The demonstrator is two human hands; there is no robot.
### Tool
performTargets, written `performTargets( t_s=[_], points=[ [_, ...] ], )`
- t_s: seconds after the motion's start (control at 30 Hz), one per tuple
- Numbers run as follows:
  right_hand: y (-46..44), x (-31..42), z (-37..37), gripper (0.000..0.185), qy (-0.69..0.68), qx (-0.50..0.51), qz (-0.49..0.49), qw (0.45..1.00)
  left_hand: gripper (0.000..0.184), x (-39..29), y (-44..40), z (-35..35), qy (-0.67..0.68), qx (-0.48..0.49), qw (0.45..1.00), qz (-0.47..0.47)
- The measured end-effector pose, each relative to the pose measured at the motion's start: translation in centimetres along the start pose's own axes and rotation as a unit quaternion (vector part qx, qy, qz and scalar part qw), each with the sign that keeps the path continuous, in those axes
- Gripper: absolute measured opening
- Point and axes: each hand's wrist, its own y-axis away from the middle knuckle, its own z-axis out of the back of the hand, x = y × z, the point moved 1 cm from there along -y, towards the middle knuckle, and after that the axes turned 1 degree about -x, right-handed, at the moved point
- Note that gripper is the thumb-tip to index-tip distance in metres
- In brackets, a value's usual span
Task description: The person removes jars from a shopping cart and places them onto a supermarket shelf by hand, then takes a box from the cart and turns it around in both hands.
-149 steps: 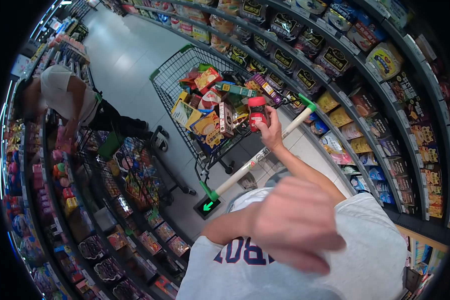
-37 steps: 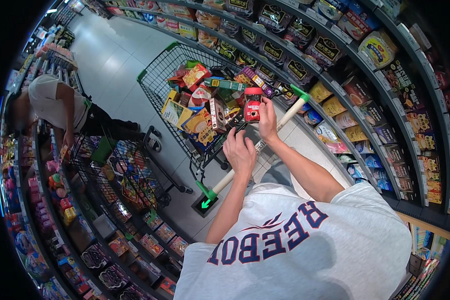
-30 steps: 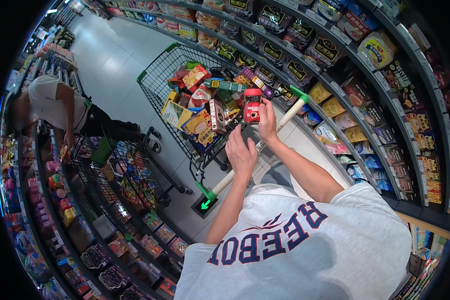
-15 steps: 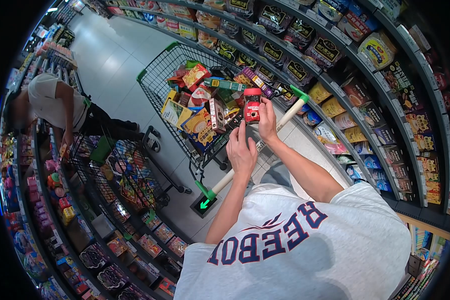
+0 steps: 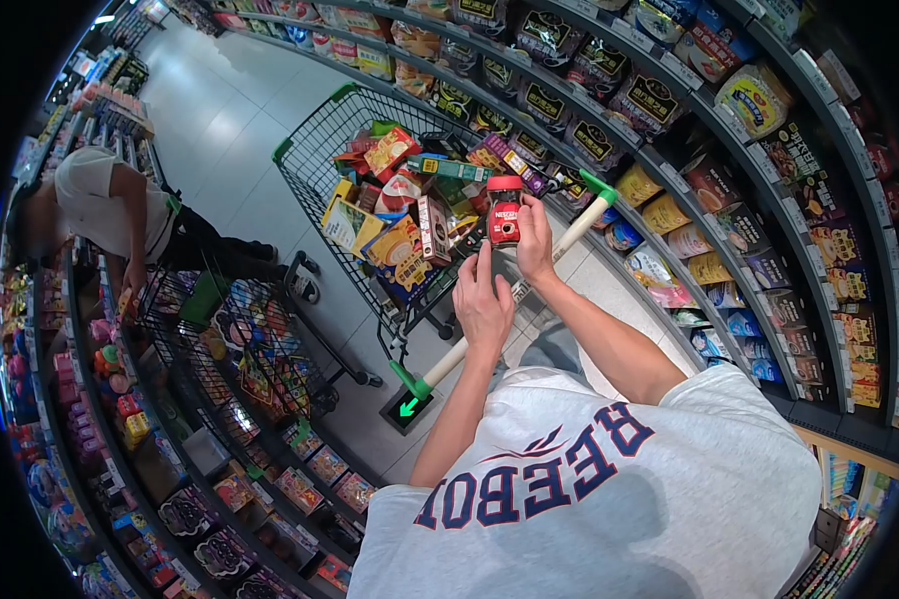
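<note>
Well, the right hand (image 5: 535, 248) grasps a red-capped jar (image 5: 505, 212) (left hand (image 5: 482, 309) unclenched close by).

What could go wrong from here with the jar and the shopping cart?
The right hand holds the red-lidded jar; whether the left hand touches it is unclear. With a loose grip, it might slip and fall.
Neither hand grips the cart handle, so the cart could roll if nudged, perhaps toward another cart in the aisle.
Boxes lie heaped at angles, so some may slide.
</note>
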Motion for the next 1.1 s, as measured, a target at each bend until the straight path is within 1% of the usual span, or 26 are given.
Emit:
performTargets(
  t_s=[0.87, 0.97, 1.0, 1.03, 1.1],
  points=[
    [-0.1, -0.2, 0.1, 0.045, -0.01, 0.01, -0.01, 1.0, 0.063, -0.2, -0.1, 0.1, 0.001, -0.002, 1.0, -0.002],
    [-0.3, -1.0, -0.1, 0.039, -0.027, -0.005, -0.008, 1.0, 0.062, -0.1, -0.1, 0.2, 0.003, -0.003, 1.0, 0.006],
    [-0.2, -0.7, -0.1, 0.038, -0.017, 0.017, -0.033, 0.999, 0.061, 0.0, -0.1, 0.4, 0.011, -0.002, 1.0, 0.009],
    [-0.1, -0.1, 0.0, 0.04, -0.003, 0.03, -0.052, 0.998, 0.061, -0.1, -0.3, 0.3, 0.027, 0.001, 1.0, 0.005],
    [-0.2, -1.9, -1.1, 0.057, -0.055, 0.033, 0.04, 0.997, 0.06, 0.0, -0.6, 0.3, 0.039, 0.012, 0.999, -0.01]
  ],
)
